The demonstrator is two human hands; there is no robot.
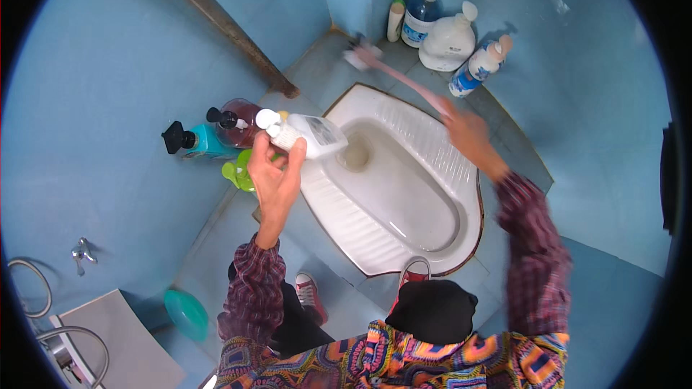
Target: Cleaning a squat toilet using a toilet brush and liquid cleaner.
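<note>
My left hand (pixel 278 167) grips a white pump bottle (pixel 319 138) by its upper part, tilted over the left rim of a white squat toilet (pixel 346 216). The pink handle of a toilet brush (pixel 408 84) is in my right hand (pixel 469 132), slightly blurred. Its white bristle head (pixel 362 56) is at the floor tiles beyond the toilet, near the corner. Whether the bristles touch the floor cannot be told. Water stands in the drain hole (pixel 356 150) of the bowl.
Several bottles, among them a white pump bottle (pixel 447 43), stand along the back right wall. At left are a teal bottle (pixel 208 141), a dark red bottle (pixel 236 121) and a green bottle (pixel 244 170). A rusty pipe (pixel 227 27) slants down. A green basin (pixel 186 314) lies lower left.
</note>
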